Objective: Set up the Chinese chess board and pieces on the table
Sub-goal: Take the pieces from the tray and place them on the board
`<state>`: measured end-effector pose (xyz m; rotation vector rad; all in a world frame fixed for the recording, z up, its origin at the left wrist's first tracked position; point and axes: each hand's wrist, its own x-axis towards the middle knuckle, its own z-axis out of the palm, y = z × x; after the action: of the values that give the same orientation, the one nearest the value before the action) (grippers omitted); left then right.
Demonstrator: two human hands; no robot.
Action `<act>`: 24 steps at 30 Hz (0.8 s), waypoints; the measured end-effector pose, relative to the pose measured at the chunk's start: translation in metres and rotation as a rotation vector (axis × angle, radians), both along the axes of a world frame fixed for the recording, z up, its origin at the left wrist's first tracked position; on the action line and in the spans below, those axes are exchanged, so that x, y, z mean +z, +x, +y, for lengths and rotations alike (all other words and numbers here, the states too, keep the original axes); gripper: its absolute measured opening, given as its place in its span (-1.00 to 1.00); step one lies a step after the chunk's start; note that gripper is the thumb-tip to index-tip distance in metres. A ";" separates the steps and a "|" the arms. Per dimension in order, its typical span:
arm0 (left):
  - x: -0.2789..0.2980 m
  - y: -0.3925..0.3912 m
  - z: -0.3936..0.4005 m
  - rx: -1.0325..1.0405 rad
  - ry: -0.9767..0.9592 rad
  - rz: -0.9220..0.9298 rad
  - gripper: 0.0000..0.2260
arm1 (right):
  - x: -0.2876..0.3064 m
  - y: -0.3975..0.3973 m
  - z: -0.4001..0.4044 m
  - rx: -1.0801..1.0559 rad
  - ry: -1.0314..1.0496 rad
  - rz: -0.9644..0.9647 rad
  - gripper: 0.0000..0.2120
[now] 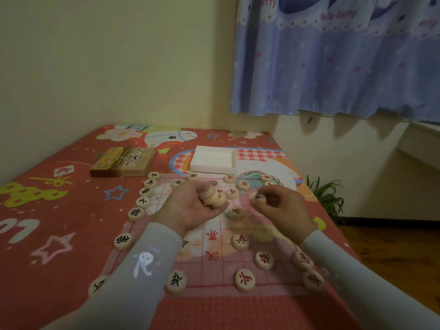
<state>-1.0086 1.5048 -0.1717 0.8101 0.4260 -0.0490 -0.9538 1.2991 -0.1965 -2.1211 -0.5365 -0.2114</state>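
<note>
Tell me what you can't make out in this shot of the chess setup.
All head view:
- Round wooden pieces stacked in the left hand: count and characters hidden by curled fingers.
- Piece in the right hand grip: character blurred.
- Red-lined board: near-left part covered by the grey sleeve.
- White open box: inside not visible.

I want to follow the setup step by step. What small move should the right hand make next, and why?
Probably lower the right hand and set its piece on a free point of the board. The grip is already closed on one piece above the board, the left hand holds a stack waiting, and many points lack pieces. Which point fits I cannot tell; the character is blurred.
</note>
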 end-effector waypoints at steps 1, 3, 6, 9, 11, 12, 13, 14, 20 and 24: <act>0.002 -0.002 0.006 0.021 0.004 -0.005 -0.80 | -0.001 -0.006 0.008 0.052 -0.017 -0.006 -0.78; 0.005 -0.009 0.021 0.065 0.012 -0.017 -0.78 | -0.004 -0.017 0.029 0.148 -0.038 -0.013 -0.86; 0.009 -0.030 0.054 0.164 0.023 -0.052 -0.83 | -0.009 -0.033 0.070 0.344 -0.054 0.001 -0.91; 0.008 -0.054 0.086 0.284 -0.012 -0.057 -0.72 | -0.010 -0.050 0.107 0.510 -0.084 0.006 -0.89; 0.004 -0.075 0.110 0.353 -0.038 -0.084 -0.63 | -0.010 -0.061 0.130 0.594 -0.142 -0.026 -0.87; 0.001 -0.086 0.122 0.380 -0.043 -0.095 -0.62 | -0.011 -0.067 0.143 0.630 -0.171 -0.048 -0.86; -0.001 -0.094 0.130 0.389 -0.032 -0.093 -0.64 | -0.012 -0.070 0.150 0.655 -0.190 -0.071 -0.85; -0.004 -0.105 0.139 0.418 -0.005 -0.084 -0.66 | -0.014 -0.076 0.161 0.693 -0.201 -0.100 -0.84; -0.014 -0.143 0.159 0.550 -0.039 -0.063 -0.66 | -0.022 -0.099 0.198 0.779 -0.314 -0.245 -0.80; -0.020 -0.151 0.159 0.570 -0.079 -0.070 -0.66 | -0.035 -0.102 0.209 0.799 -0.367 -0.321 -0.76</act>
<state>-1.1593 1.6636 -0.1914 0.5880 0.5718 0.4876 -1.0556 1.5078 -0.2312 -2.0403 -1.6598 0.0103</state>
